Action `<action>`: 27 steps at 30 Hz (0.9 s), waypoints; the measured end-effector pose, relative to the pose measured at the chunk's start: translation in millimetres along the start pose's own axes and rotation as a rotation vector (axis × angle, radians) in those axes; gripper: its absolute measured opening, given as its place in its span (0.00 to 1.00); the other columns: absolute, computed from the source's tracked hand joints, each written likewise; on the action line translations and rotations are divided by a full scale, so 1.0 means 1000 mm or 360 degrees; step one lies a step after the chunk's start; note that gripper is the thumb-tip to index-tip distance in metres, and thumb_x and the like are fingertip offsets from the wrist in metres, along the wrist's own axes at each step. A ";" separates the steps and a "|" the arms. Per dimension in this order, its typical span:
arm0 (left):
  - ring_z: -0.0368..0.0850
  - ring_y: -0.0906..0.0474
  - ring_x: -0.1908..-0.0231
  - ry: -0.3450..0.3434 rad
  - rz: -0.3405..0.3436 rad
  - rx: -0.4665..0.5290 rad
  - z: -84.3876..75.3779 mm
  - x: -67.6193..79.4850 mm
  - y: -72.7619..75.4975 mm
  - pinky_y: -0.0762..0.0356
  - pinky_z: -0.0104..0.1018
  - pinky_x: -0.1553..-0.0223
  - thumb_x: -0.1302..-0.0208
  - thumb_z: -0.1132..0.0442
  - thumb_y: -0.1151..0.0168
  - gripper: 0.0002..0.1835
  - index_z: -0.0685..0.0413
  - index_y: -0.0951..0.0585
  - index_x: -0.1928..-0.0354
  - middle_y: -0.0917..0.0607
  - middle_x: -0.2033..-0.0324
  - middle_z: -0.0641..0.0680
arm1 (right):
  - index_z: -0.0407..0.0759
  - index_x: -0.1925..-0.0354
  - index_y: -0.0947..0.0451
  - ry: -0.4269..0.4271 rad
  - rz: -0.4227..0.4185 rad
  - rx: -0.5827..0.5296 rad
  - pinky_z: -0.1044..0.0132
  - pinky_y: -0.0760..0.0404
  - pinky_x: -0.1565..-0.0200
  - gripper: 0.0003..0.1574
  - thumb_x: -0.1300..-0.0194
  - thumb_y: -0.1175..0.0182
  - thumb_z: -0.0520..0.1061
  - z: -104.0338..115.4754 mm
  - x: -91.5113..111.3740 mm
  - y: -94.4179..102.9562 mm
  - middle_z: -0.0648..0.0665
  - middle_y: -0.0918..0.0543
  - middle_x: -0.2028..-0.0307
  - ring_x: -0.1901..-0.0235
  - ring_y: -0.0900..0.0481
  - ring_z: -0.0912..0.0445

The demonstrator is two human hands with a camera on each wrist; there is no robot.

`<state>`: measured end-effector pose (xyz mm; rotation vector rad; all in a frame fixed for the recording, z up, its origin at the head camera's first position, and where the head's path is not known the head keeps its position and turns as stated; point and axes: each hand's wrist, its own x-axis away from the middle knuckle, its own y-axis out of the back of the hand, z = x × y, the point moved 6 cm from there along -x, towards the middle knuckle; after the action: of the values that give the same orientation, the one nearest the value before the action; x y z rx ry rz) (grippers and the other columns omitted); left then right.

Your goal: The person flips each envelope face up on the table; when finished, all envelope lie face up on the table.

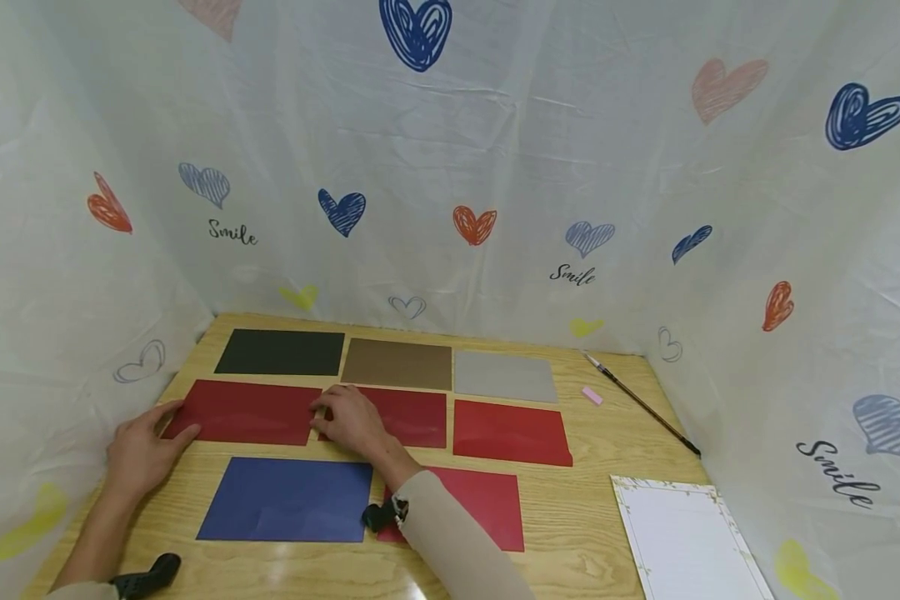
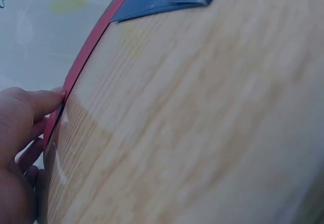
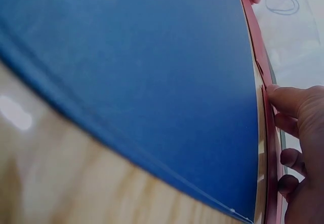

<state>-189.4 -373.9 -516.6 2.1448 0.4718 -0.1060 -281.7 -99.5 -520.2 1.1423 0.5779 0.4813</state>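
Note:
A long dark red paper rectangle (image 1: 249, 412) lies flat at the left of the middle row. My left hand (image 1: 139, 450) touches its left end, thumb and forefinger spread apart along the edge. The right hand (image 1: 351, 419) is at its other end, fingertips over the narrow gap beside a second dark red rectangle (image 1: 412, 417), which this hand partly covers. In the right wrist view the thumb (image 3: 283, 98) touches the red paper edge while the other fingers bend loosely. A blue paper rectangle (image 1: 288, 500) lies nearer me; a folded layer shows at its corner in the left wrist view.
Black-green (image 1: 281, 352), brown (image 1: 397, 363) and grey rectangles (image 1: 504, 376) form the back row. A bright red one (image 1: 510, 432) lies right; a pinkish-red one (image 1: 487, 504) is under the right forearm. Farther right are a pink eraser-like block (image 1: 592, 396), a brush (image 1: 641, 404) and bordered paper (image 1: 682, 533).

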 end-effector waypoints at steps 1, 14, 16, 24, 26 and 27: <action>0.81 0.35 0.45 0.0000 0.0003 0.0005 0.000 0.000 0.000 0.45 0.72 0.46 0.32 0.55 0.34 0.32 0.73 0.29 0.36 0.26 0.43 0.81 | 0.63 0.46 0.15 0.0005 -0.0002 -0.0005 0.76 0.27 0.51 0.16 0.29 0.38 0.60 0.000 0.000 0.000 0.60 0.19 0.49 0.49 0.25 0.64; 0.79 0.36 0.40 0.0076 0.0166 0.0059 -0.008 -0.027 -0.001 0.43 0.72 0.43 0.26 0.48 0.44 0.38 0.75 0.37 0.31 0.30 0.39 0.80 | 0.54 0.40 0.19 -0.0141 -0.0083 -0.0255 0.68 0.30 0.37 0.21 0.27 0.40 0.54 -0.033 -0.012 0.024 0.55 0.17 0.44 0.43 0.22 0.61; 0.79 0.36 0.40 0.0068 0.0208 0.0042 -0.011 -0.035 -0.003 0.42 0.71 0.42 0.26 0.47 0.44 0.39 0.76 0.37 0.31 0.31 0.39 0.80 | 0.52 0.38 0.21 -0.0170 -0.0072 -0.0294 0.67 0.33 0.35 0.23 0.27 0.40 0.54 -0.038 -0.015 0.026 0.54 0.17 0.43 0.43 0.21 0.61; 0.79 0.37 0.38 0.0086 0.0345 0.0054 -0.013 -0.062 -0.013 0.41 0.71 0.42 0.24 0.43 0.49 0.42 0.78 0.42 0.30 0.32 0.38 0.81 | 0.48 0.33 0.26 -0.0155 0.0019 -0.0326 0.59 0.42 0.28 0.29 0.28 0.39 0.54 -0.037 -0.022 0.025 0.53 0.19 0.40 0.44 0.19 0.62; 0.78 0.36 0.38 0.0089 0.0348 0.0055 -0.013 -0.066 -0.015 0.41 0.71 0.42 0.24 0.43 0.49 0.42 0.78 0.41 0.30 0.33 0.37 0.80 | 0.48 0.32 0.27 -0.0137 0.0046 -0.0309 0.57 0.43 0.27 0.30 0.28 0.40 0.55 -0.034 -0.023 0.025 0.52 0.20 0.39 0.43 0.19 0.61; 0.78 0.36 0.38 0.0084 0.0346 0.0050 -0.014 -0.068 -0.016 0.41 0.71 0.42 0.25 0.44 0.48 0.42 0.78 0.41 0.30 0.32 0.37 0.80 | 0.48 0.31 0.28 -0.0132 0.0061 -0.0291 0.56 0.44 0.27 0.31 0.28 0.40 0.55 -0.033 -0.023 0.024 0.51 0.20 0.39 0.43 0.20 0.61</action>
<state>-259.4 -374.5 -504.2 2.2194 0.2660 0.0658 -322.3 -82.0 -503.5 0.9953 0.4315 0.5066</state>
